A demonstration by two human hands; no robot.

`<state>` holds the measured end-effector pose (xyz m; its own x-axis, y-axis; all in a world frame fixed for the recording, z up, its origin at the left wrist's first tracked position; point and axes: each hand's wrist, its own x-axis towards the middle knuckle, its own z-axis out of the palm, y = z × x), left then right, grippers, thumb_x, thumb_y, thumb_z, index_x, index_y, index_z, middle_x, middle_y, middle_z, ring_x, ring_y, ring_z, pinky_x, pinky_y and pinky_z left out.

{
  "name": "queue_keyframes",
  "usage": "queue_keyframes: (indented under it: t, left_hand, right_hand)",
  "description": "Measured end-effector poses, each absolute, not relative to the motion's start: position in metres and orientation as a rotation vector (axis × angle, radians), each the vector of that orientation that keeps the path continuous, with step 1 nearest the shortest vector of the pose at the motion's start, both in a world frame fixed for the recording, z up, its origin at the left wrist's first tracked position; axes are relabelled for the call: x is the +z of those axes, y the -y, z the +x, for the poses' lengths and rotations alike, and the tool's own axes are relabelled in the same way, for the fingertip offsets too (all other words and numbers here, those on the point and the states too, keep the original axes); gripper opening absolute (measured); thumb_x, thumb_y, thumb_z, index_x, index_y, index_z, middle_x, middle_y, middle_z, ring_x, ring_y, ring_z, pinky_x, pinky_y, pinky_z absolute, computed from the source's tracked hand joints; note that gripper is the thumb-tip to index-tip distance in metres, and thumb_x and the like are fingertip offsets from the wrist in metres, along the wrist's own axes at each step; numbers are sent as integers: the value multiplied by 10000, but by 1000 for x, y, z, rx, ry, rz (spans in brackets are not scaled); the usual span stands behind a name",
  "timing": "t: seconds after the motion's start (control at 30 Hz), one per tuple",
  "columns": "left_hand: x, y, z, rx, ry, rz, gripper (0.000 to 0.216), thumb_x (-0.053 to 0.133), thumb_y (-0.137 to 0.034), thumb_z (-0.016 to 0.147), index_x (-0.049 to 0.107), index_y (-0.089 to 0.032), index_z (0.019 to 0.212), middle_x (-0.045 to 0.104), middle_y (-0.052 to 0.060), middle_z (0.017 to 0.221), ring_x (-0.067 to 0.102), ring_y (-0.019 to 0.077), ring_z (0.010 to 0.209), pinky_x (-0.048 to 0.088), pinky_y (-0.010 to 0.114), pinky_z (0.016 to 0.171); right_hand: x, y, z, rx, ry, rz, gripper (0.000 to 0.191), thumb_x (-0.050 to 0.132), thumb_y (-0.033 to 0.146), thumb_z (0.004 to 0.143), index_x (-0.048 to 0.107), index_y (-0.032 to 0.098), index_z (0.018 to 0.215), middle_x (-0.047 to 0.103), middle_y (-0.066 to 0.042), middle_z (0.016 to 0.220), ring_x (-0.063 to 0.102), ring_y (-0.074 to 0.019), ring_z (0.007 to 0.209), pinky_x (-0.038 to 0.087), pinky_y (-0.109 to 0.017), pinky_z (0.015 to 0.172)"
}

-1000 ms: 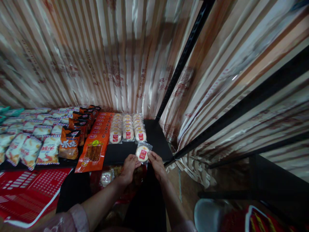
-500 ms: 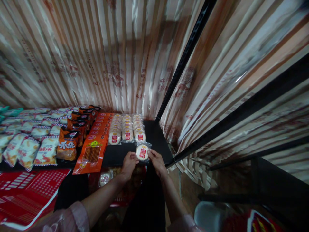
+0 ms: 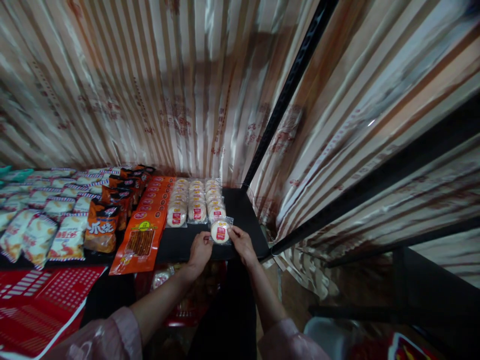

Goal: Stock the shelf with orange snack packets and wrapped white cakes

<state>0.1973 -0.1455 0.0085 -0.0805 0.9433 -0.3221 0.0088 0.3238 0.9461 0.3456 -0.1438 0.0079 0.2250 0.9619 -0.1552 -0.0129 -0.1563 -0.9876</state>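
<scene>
A round, pale packaged cake (image 3: 220, 232) in a clear wrapper with a red label is pinched by its edges between my two hands. My left hand (image 3: 200, 250) grips the wrapper's left edge, and my right hand (image 3: 242, 244) has its right edge. The cake is at the front of the right-hand column of matching wrapped cakes (image 3: 215, 206), overlapping it in view. Two more columns of such cakes (image 3: 197, 210) stand to the left on the black shelf (image 3: 240, 210). Whether the held cake touches the shelf I cannot tell.
Orange snack-stick packets (image 3: 139, 235) lie overlapped left of the cakes. Farther left are orange bags (image 3: 101, 227) and several rows of white snack bags (image 3: 69, 235). A red basket (image 3: 45, 300) sits below. A black metal post (image 3: 277, 115) rises at the shelf's back right corner, before a striped curtain (image 3: 187, 75).
Both hands have moved slightly forward with the wrapped cake, closer to the front of the right-hand column. The view has shifted a little.
</scene>
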Motion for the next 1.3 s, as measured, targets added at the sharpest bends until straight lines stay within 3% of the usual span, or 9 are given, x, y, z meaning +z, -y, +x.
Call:
queue_keyframes:
  t: [0.23, 0.67, 0.97, 1.3]
  left_hand:
    - [13, 135, 201, 672, -1634, 1365, 276, 469, -92, 727, 602, -144, 963, 622, 67, 949, 578, 111, 821, 431, 209, 748]
    - [21, 120, 204, 634, -1745, 1466, 263, 486, -138, 736, 627, -153, 958, 618, 76, 991, 569, 144, 888, 409, 228, 811]
    - [15, 115, 207, 633, -1741, 1438, 257, 498, -152, 742, 632, -165, 961, 629, 71, 997, 575, 145, 895, 414, 222, 794]
    - [10, 110, 208, 617, -1733, 1451, 272, 468, -139, 724, 638, -162, 936, 650, 68, 953, 584, 153, 876, 411, 226, 761]
  right_hand:
    - [-1, 129, 351, 1036, 1080, -1522, 415, 560, 474, 669, 667, 171, 931, 695, -31, 840, 622, -176, 744, 486, -282, 696]
    - [-17, 106, 354, 692, 1204, -1717, 321, 522, 392, 726, 678, 218, 947, 683, -21, 844, 616, -167, 745, 489, -277, 689]
    - [-15, 102, 352, 626, 1229, -1793, 361, 499, 390, 754, 647, 213, 1032, 647, -41, 962, 606, -148, 795, 468, -260, 755]
    - [-3, 101, 345, 575, 1291, -1950, 365, 479, 360, 784, 628, 195, 1073, 627, -56, 948, 599, -139, 788, 453, -229, 740]
